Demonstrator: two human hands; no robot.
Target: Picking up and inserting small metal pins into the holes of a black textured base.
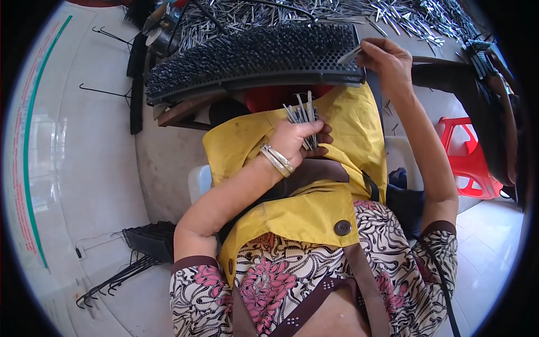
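Metal strips (pixel 307 115): thin, narrow, silver-gray, dull sheen, a few with brighter faces. Bunched in left hand (pixel 297 133), upper ends fanned out unevenly, lower ends poking out under the fingers. Left hand curled round the bunch, thumb across the front; it sits over the lap, just below the rack. Exact count can't be read (they overlap).

Right hand (pixel 388 60) pinches 1 pale slim piece (pixel 349 55) between thumb and fingertips, at the right end of the black rack (pixel 331 72). Piece lies slanted, outer end over the perforated surface; whether it touches a hole, can't tell.

Rack: long, dark, looks bowed in this lens, punched with rows of small round holes. Most of it bristles with dense dark upright pieces, brush-like texture; bare holes show along the near edge and right end. Behind it, a loose heap (pixel 432 17) of similar shiny slivers, criss-crossed on the table.

Yellow apron (pixel 359 121): smooth creased cloth, dark smudges, 1 big round dark button (pixel 342 227). Under it, a patterned top (pixel 269 281) with swirls and pink flowers. Bangles (pixel 276 161) on left wrist, polished metal. Right side: red stool (pixel 471 154), glossy, plastic-looking, cut-out openings. Lower left: thin black hooked rods (pixel 112 281).
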